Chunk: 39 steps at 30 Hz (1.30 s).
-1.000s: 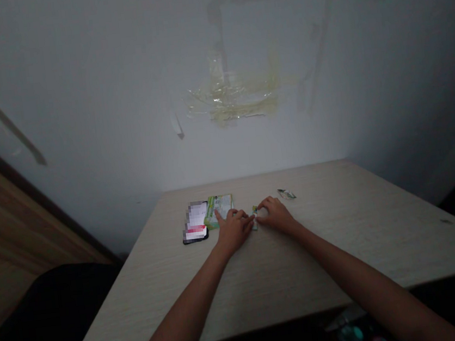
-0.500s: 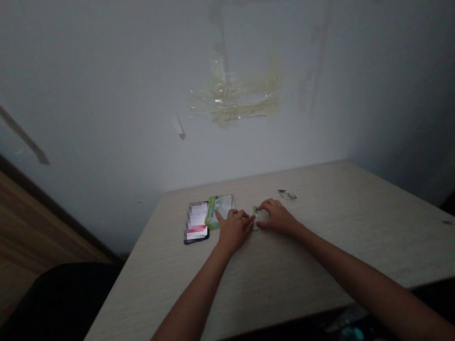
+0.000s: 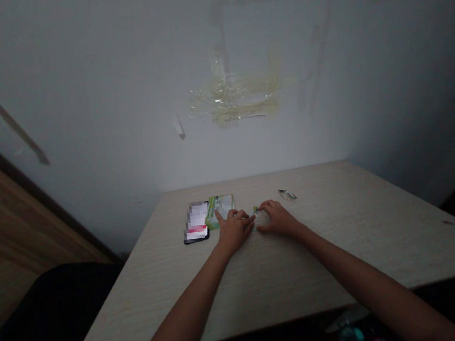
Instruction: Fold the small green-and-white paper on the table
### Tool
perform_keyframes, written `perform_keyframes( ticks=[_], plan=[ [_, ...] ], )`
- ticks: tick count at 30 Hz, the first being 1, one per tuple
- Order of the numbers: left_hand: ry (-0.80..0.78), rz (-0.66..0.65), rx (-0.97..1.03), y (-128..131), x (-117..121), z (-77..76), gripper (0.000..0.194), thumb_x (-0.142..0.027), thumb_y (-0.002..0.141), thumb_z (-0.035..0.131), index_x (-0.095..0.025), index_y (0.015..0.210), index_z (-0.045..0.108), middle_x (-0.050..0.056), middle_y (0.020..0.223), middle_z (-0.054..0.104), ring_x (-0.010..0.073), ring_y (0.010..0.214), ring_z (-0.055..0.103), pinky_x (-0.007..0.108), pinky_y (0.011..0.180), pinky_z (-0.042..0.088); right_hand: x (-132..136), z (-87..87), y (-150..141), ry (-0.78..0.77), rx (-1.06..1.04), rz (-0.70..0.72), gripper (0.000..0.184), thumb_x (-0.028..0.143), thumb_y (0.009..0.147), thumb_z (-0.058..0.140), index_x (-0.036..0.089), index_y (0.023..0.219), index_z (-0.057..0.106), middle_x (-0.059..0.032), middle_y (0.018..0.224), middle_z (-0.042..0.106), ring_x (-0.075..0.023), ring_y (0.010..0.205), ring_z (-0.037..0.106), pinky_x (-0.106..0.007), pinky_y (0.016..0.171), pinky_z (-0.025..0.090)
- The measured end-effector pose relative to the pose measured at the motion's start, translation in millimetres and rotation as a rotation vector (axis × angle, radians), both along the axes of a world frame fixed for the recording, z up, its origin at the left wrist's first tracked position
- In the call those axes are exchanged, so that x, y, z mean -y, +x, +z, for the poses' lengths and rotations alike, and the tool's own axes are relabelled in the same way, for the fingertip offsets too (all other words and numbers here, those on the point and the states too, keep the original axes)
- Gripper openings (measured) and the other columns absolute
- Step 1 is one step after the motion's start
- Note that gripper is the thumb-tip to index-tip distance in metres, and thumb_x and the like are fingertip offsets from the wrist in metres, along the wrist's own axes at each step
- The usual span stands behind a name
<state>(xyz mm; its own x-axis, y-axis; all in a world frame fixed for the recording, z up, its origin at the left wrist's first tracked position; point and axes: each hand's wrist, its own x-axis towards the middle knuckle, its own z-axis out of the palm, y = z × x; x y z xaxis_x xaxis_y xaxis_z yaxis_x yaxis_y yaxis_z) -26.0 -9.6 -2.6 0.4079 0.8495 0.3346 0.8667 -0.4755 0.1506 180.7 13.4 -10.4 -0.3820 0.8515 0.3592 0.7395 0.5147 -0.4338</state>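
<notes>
On the table, a small flat green-and-white packet [image 3: 255, 211] lies between my two hands; its kind is too small to make out. My left hand [image 3: 234, 231] is palm down with its little finger stretched out, and its thumb and forefinger come together at the packet's left edge. From the other side, my right hand [image 3: 279, 219] curves its thumb and forefinger around the packet's top and bottom ends. Just past my left hand is a green-and-white box [image 3: 222, 204], partly covered by it.
A phone [image 3: 195, 222] with a lit, blurred screen lies left of the box. A small torn wrapper-like scrap [image 3: 287, 194] sits beyond my right hand. The pale wooden table [image 3: 264, 276] meets a wall [image 3: 120, 95] with old tape. A dark chair-like shape [image 3: 63, 315] stands at left.
My right hand has shifted very slightly at the packet. Everything else looks the same.
</notes>
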Motion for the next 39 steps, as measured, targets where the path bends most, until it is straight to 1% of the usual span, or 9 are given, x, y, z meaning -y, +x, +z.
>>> perform_keyframes(
  ticks=[4, 9, 12, 15, 17, 22, 28, 32, 39],
  plan=[
    [0.005, -0.004, 0.001, 0.2, 0.2, 0.2, 0.028, -0.042, 0.094, 0.052, -0.044, 0.12, 0.064, 0.0, 0.113, 0.067, 0.0279, 0.116, 0.048, 0.084, 0.101, -0.004, -0.2, -2.6, 1.3, -0.001, 0.006, 0.015, 0.068, 0.046, 0.063, 0.081, 0.015, 0.12, 0.061, -0.0145, 0.125, 0.057, -0.0276, 0.12, 0.05, -0.041, 0.105, 0.039],
    [0.011, 0.011, 0.0, 1.5, 1.5, 1.0, 0.028, -0.041, 0.094, 0.053, -0.044, 0.119, 0.065, 0.0, 0.114, 0.067, 0.0273, 0.117, 0.048, 0.082, 0.103, -0.006, -4.7, -8.6, 6.6, 0.009, -0.069, 0.058, 0.062, 0.045, 0.065, 0.081, 0.018, 0.118, 0.063, -0.0128, 0.123, 0.06, -0.0275, 0.117, 0.052, -0.044, 0.103, 0.04],
    [0.016, 0.016, -0.005, 2.1, 2.7, 2.5, 0.028, -0.042, 0.094, 0.052, -0.044, 0.12, 0.065, 0.0, 0.117, 0.067, 0.0273, 0.117, 0.048, 0.082, 0.103, -0.005, -9.3, -13.0, 10.7, 0.009, -0.182, 0.072, 0.041, 0.037, 0.075, 0.076, 0.021, 0.112, 0.068, -0.0095, 0.115, 0.065, -0.0244, 0.111, 0.056, -0.042, 0.101, 0.042],
    [0.011, 0.023, -0.014, 2.0, 3.9, 4.1, 0.029, -0.043, 0.094, 0.052, -0.045, 0.12, 0.064, 0.0, 0.119, 0.066, 0.0276, 0.118, 0.048, 0.081, 0.103, -0.005, -13.1, -18.1, 12.7, 0.018, -0.237, 0.074, 0.013, 0.028, 0.081, 0.068, 0.024, 0.092, 0.075, -0.0073, 0.107, 0.067, -0.0223, 0.106, 0.059, -0.041, 0.1, 0.043],
    [0.009, 0.022, -0.013, 1.6, 4.3, 4.6, 0.029, -0.043, 0.094, 0.052, -0.045, 0.12, 0.064, -0.001, 0.121, 0.066, 0.0279, 0.119, 0.047, 0.081, 0.104, -0.005, -13.9, -20.8, 12.4, 0.046, -0.232, 0.071, 0.009, 0.027, 0.08, 0.069, 0.025, 0.083, 0.077, -0.007, 0.106, 0.067, -0.0229, 0.106, 0.059, -0.041, 0.099, 0.043],
    [0.013, 0.015, 0.008, 0.7, 3.4, 3.3, 0.028, -0.042, 0.093, 0.053, -0.046, 0.119, 0.064, -0.001, 0.12, 0.066, 0.0286, 0.121, 0.046, 0.082, 0.102, -0.006, -11.2, -20.6, 10.4, 0.052, -0.176, 0.061, 0.009, 0.033, 0.078, 0.073, 0.027, 0.081, 0.079, -0.0063, 0.112, 0.066, -0.0238, 0.11, 0.057, -0.04, 0.101, 0.042],
    [-0.003, 0.013, 0.007, 1.0, 3.1, 4.3, 0.028, -0.042, 0.093, 0.054, -0.045, 0.119, 0.065, -0.001, 0.121, 0.066, 0.0287, 0.121, 0.046, 0.082, 0.101, -0.007, -9.2, -17.0, 8.0, 0.047, -0.149, 0.016, 0.007, 0.03, 0.078, 0.073, 0.028, 0.081, 0.079, -0.0067, 0.114, 0.065, -0.0249, 0.113, 0.055, -0.042, 0.104, 0.04],
    [-0.006, 0.017, 0.001, 2.0, 3.8, 6.4, 0.028, -0.043, 0.093, 0.054, -0.044, 0.119, 0.065, -0.001, 0.12, 0.067, 0.0279, 0.12, 0.047, 0.082, 0.102, -0.007, -11.6, -18.8, 6.5, 0.067, -0.152, -0.013, 0.006, 0.027, 0.077, 0.075, 0.028, 0.08, 0.08, -0.0078, 0.116, 0.063, -0.0254, 0.115, 0.053, -0.043, 0.105, 0.039],
    [0.009, 0.018, -0.004, 2.1, 2.7, 5.3, 0.027, -0.043, 0.092, 0.055, -0.043, 0.118, 0.066, 0.0, 0.117, 0.068, 0.0283, 0.118, 0.049, 0.082, 0.103, -0.004, -20.7, -24.5, 6.4, 0.071, -0.136, -0.058, 0.009, 0.03, 0.079, 0.073, 0.03, 0.085, 0.08, -0.008, 0.118, 0.061, -0.0255, 0.117, 0.051, -0.044, 0.106, 0.037]
  ],
)
